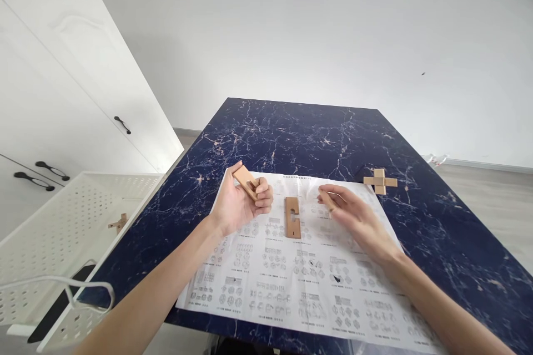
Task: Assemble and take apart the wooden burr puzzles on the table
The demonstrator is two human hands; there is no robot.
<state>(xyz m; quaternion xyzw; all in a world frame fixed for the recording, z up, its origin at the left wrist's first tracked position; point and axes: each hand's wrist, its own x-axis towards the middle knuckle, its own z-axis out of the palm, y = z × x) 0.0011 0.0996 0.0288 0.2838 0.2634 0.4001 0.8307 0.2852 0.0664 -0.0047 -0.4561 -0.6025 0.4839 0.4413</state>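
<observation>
My left hand point(244, 202) grips a flat wooden puzzle piece point(245, 180), thumb at its upper end and fingers curled round its lower part. To the right, my right hand point(350, 211) pinches a second wooden puzzle piece point(328, 199), partly hidden by the fingers. Between the hands, a notched wooden puzzle piece point(292, 227) lies flat on a printed instruction sheet point(283, 288). Its notch opens toward the right. Rows of small diagrams cover the sheet.
A cross-shaped assembled wooden puzzle point(379, 181) rests at the sheet's upper right. The sheet lies on a dark blue marbled table point(287, 133). On the left stand a white perforated basket point(37, 227), with another small wooden puzzle point(119, 223) inside, and a white cabinet point(83, 77).
</observation>
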